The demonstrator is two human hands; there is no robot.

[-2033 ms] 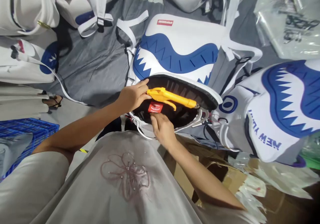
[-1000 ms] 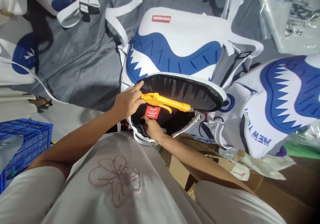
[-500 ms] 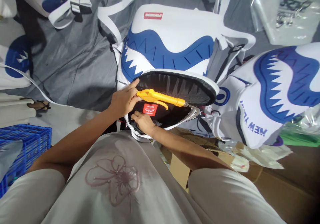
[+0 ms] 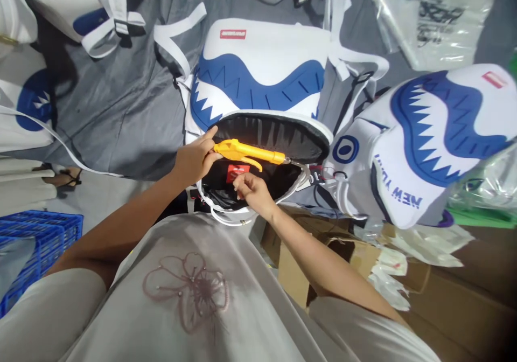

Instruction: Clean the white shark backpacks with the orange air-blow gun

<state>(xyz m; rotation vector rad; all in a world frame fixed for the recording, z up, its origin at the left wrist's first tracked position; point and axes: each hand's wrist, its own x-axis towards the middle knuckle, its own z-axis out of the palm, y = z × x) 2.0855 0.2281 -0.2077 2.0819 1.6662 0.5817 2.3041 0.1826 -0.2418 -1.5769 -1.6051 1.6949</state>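
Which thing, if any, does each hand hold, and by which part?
Left hand: the yellow tool, by the end opposite its metal tip. Right hand: cannot be told; it curls near the red label.

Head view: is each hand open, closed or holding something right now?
Left hand: closed, holding the yellow tool.
Right hand: partly closed; any hold cannot be told.

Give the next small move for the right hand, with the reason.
Probably draw the right hand clear of the red rectangular label: it hides part of it, while the left hand holds the yellow plastic trigger tool across the black lining.
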